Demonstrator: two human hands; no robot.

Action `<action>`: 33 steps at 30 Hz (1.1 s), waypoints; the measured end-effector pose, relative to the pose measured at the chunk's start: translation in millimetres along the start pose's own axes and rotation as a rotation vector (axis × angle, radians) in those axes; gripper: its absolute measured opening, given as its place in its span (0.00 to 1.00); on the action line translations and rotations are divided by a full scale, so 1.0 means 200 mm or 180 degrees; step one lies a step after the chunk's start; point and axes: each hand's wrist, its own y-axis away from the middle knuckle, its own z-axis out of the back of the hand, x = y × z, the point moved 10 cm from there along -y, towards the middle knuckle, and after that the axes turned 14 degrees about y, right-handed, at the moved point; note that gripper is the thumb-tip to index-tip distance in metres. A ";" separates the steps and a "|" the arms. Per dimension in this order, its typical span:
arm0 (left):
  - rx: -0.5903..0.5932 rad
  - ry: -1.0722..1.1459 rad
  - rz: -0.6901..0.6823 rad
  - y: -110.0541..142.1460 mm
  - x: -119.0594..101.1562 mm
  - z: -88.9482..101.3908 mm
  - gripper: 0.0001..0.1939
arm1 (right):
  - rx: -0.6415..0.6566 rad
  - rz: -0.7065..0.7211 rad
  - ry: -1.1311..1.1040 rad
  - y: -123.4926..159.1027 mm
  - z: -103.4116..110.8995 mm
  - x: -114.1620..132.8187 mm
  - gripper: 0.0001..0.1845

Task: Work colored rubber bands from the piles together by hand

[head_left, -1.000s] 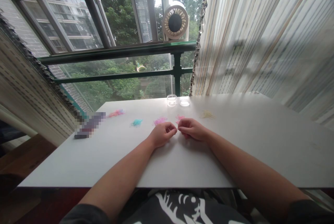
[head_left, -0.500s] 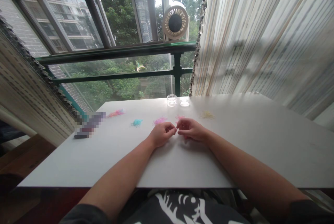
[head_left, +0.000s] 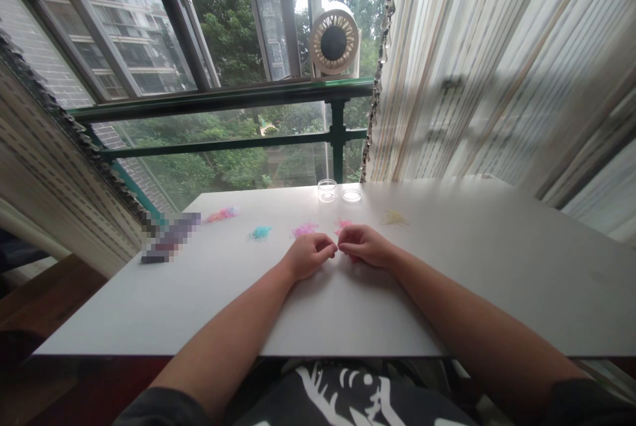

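Note:
My left hand (head_left: 311, 256) and my right hand (head_left: 366, 246) meet fingertip to fingertip above the white table (head_left: 318, 320). Both are closed in a pinch; whatever lies between the fingers is too small to make out. Just beyond my left hand is a pile of pinkish-purple thin bands (head_left: 304, 230). A small heap of coral-pink bands (head_left: 342, 224) lies behind my right hand, partly hidden by it. To the left sit a teal pile (head_left: 260, 233) and a mixed orange, pink and blue pile (head_left: 222, 214). Yellow bands (head_left: 395, 217) are spread out at the right.
A clear round container (head_left: 327, 191) stands at the table's far edge, with a clear lid-like disc (head_left: 352, 196) beside it. A blurred-out dark object (head_left: 171, 238) lies at the left edge. Beyond, a white fan (head_left: 334, 42) stands by the window, and a striped curtain (head_left: 447, 68) hangs right.
The fingers of my right hand have curled in more, its thumb and forefinger now pressed together near my left fingertips. My left hand has barely moved.

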 end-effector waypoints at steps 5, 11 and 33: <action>0.0031 0.0055 0.0023 0.00 0.02 -0.01 0.12 | -0.0063 -0.0059 0.0109 0.00 0.01 0.00 0.09; 0.0055 0.0063 0.0072 0.00 0.05 -0.01 0.12 | -0.0126 -0.0135 0.0158 0.01 0.02 0.00 0.09; -0.0057 0.0042 0.0004 -0.01 0.02 0.00 0.10 | -0.0198 -0.0170 0.0138 0.01 0.03 -0.02 0.08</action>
